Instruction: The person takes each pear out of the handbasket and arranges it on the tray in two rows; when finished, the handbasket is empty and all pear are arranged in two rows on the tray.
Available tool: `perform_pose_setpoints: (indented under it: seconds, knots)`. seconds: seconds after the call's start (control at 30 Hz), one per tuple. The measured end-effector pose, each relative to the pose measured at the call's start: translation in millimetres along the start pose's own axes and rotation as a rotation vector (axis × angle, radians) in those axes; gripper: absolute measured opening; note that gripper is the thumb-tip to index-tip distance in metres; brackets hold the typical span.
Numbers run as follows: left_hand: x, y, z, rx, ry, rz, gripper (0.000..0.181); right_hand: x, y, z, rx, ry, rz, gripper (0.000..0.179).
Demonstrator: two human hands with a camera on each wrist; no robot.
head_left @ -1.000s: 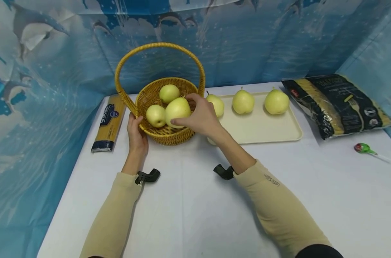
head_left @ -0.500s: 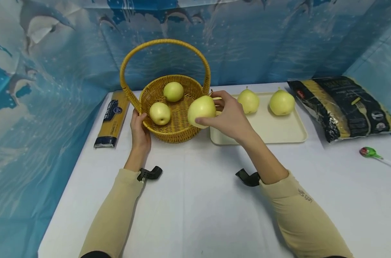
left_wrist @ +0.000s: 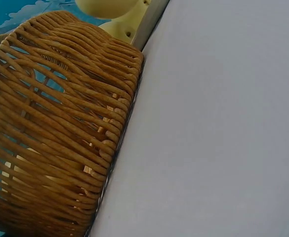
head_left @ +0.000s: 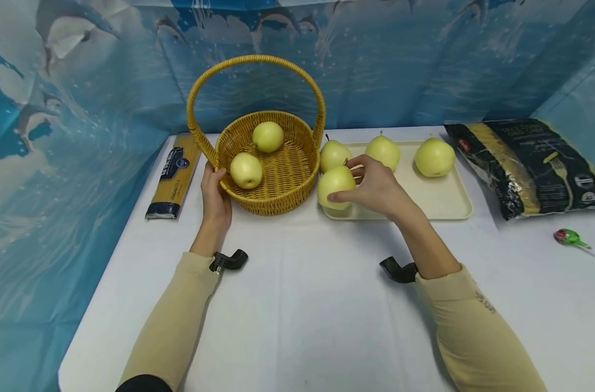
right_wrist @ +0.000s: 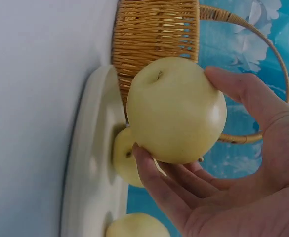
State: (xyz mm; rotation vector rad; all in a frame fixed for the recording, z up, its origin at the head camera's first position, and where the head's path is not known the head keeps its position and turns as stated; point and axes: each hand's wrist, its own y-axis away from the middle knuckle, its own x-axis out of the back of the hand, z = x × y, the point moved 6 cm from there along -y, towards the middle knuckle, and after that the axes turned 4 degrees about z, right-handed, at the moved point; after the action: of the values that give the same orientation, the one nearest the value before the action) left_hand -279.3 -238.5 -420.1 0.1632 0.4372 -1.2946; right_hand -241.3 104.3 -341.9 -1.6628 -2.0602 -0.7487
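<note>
Held pear (head_left: 335, 188), shifted from basket (head_left: 273, 207) to over the tray's (head_left: 410, 204) near-left corner, is pinched by the right hand's (head_left: 380, 189) thumb and fingers, leaving two pears (head_left: 247, 171) inside; left hand (head_left: 216, 198) grips basket's left rim; three pears (head_left: 434, 157) line tray's far side, leftmost crowding close.

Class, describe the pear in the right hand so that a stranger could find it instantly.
Start at the wicker basket; a cream tray sits to its right. In the head view, one pale green pear appears over the tray's near left corner. Unlike the three tray pears, it is gripped by the right hand.
</note>
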Motion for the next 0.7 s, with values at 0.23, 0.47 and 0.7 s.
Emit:
perform_pose_setpoints:
  seconds: [0.23,0.47,0.7]
  knots:
    - [-2.2,-0.1,0.1,-0.004,-0.005,-0.014,0.060,1.1,-5.0,14.8,-0.040,0.047,-0.055,0.086]
    - [-2.4,-0.5,-1.1,0.001,-0.016,-0.005,0.059,1.3,-5.8,19.4,-0.033,0.036,-0.097,0.075]
    - [0.6,-0.2,-0.6,-0.001,-0.015,-0.006,0.060,-2.3,-11.1,26.7,-0.070,-0.020,-0.165,0.080]
